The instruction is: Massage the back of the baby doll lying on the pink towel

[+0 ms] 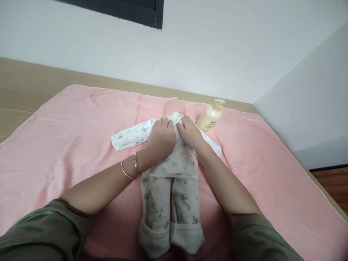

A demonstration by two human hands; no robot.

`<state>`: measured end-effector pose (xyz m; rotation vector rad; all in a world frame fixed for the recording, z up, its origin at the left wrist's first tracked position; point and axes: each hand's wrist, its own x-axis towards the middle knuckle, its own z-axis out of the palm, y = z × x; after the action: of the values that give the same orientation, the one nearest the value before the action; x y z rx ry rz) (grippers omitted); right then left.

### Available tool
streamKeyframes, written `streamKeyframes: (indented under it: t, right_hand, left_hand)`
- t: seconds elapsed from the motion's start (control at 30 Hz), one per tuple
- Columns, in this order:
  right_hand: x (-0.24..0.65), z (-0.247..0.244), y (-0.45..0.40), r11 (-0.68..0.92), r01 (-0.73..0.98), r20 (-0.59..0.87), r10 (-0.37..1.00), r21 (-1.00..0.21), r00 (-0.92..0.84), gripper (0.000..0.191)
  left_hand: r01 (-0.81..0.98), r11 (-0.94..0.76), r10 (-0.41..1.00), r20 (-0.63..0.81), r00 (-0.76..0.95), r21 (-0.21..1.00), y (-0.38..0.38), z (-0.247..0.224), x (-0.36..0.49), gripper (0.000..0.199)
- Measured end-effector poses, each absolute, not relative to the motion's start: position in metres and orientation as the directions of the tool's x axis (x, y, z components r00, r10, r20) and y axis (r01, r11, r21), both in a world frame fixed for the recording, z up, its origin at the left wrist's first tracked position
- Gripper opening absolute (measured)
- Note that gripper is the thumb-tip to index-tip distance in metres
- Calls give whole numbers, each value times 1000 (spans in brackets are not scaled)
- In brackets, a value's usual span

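A baby doll [174,107] lies stretched out with its head away from me. It wears a white printed baby top [174,165] and matching baby pants [159,206] with wide turned-up cuffs. My left hand [162,136] is curled on the upper left of the top, its fingers bent into the cloth near the collar. Just beside it, my right hand [190,133] pinches the top at the right of the collar. Both sleeves spread out sideways, the right one partly behind my forearm. The doll's face cannot be made out.
Under the doll spreads a pink blanket [92,145] on a wooden surface [32,81]. A pale yellow pump bottle [210,116] stands tilted close to the doll's right-hand sleeve. A white wall [190,54] rises behind, with a dark frame [130,11] above.
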<state>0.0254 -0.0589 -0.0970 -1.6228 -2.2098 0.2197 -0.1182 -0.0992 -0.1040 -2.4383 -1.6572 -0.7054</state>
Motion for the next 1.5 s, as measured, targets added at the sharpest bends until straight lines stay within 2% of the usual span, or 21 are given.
streamKeyframes:
  t: [0.07,0.1,0.2,0.3,0.37,0.43,0.53,0.6,1.5]
  right_hand:
    - [28,-95,-54,273,897,197,956,-347,-215,40]
    - [27,-95,-56,273,907,200,955,-320,-218,40]
    - [14,-96,-80,325,924,242,931,-202,-274,43]
    - [1,-100,-104,392,909,336,883,-139,-329,49]
    - [-1,-102,-106,424,890,358,867,-167,-346,51]
    - [2,-103,-96,420,872,332,884,-252,-330,52]
    - [12,-105,-74,338,865,272,930,-370,-247,56]
    - [15,-107,-66,294,868,259,945,-399,-201,58]
    - [14,-110,-71,292,863,278,942,-412,-186,59]
  left_hand:
    - [885,-434,822,478,311,170,-99,-104,-117,26]
    - [876,-432,831,472,294,216,-97,-104,-118,23]
    - [849,-321,920,349,175,419,-82,-102,-126,17]
    - [834,-210,963,256,86,510,-69,-104,-132,22]
    - [832,-206,960,270,70,516,-67,-109,-133,26]
    - [824,-224,948,313,60,520,-67,-115,-132,30]
    - [814,-242,930,364,41,528,-70,-121,-129,37]
    - [815,-245,927,374,38,525,-70,-124,-129,40]
    - [815,-230,934,355,32,532,-70,-123,-128,43]
